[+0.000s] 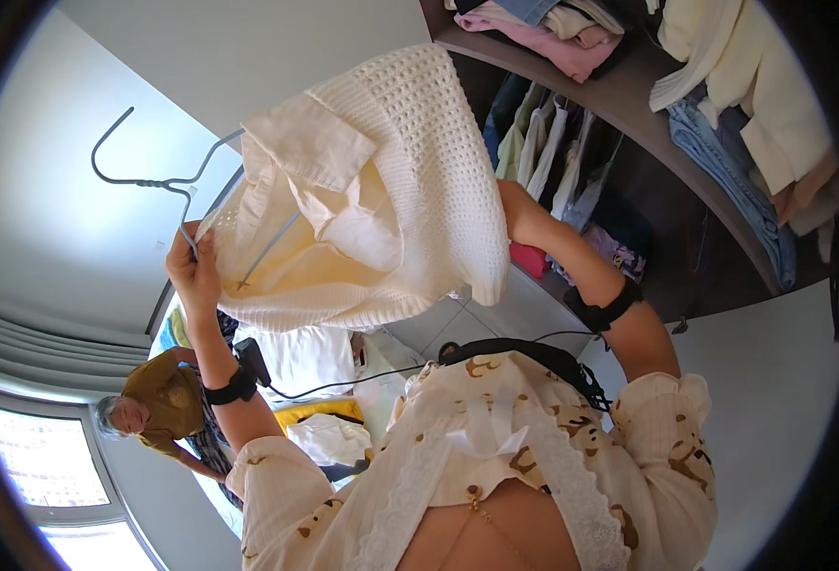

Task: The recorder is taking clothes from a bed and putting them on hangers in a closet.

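A cream knit sweater [433, 164] with a woven collar [316, 143] is raised in front of me. A grey wire hanger [151, 183] is partly inside it, its hook free at the left and its bar showing through the opening. My left hand [194, 268] pinches the hanger's shoulder and the sweater's edge together. At the sweater's right side, my right hand [523, 214] holds it up from behind; the knit hides its fingers.
Open wardrobe shelves [648, 78] carry folded clothes, jeans [733, 185] and hanging garments [544, 143]. White cloth [298, 357] and other clothing lie on a bed at the lower left. Another person [169, 407] leans there near a window [44, 457]. A black cable [348, 384] runs between my arms.
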`<action>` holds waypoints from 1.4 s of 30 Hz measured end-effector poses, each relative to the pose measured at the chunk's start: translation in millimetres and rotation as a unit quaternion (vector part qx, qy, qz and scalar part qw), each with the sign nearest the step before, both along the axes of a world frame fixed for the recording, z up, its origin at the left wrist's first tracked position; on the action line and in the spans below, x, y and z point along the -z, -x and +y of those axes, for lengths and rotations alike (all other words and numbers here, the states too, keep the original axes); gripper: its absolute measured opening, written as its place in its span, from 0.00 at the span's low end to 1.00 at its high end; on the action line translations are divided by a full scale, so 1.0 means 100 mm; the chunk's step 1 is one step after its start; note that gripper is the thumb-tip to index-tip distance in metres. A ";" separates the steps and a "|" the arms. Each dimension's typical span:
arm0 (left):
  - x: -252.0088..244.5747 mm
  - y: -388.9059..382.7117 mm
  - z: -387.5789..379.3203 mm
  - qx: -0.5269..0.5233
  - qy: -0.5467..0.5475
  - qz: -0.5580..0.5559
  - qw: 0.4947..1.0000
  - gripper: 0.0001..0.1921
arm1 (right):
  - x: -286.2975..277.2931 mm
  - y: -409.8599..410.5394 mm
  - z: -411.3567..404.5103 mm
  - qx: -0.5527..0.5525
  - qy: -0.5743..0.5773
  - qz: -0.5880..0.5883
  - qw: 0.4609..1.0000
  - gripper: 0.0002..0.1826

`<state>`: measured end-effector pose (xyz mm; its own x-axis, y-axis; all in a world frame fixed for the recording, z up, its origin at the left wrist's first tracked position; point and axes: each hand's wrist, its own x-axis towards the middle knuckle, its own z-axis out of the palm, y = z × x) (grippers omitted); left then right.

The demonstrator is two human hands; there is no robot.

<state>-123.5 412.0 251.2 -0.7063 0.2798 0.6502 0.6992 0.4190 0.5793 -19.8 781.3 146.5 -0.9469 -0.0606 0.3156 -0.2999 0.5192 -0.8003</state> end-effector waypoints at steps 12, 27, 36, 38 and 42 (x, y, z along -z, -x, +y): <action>0.00 -0.06 -0.02 -0.095 0.113 0.115 0.982 0.06 | -0.34 0.22 0.44 0.237 0.097 0.147 0.956 0.08; -0.09 0.04 0.09 -0.086 0.208 0.226 0.948 0.10 | -1.03 0.51 0.50 0.172 0.139 0.201 0.954 0.08; 0.06 0.24 -0.11 -0.200 0.049 0.112 0.972 0.05 | -1.16 0.25 0.82 0.190 0.451 0.248 0.836 0.10; 0.08 0.28 -0.11 -0.209 0.039 0.118 0.970 0.05 | -1.16 0.19 0.69 0.178 0.426 0.183 0.868 0.12; 0.10 0.33 -0.17 -0.206 0.025 0.133 0.969 0.06 | -1.05 -0.06 0.59 0.114 0.215 0.029 0.969 0.14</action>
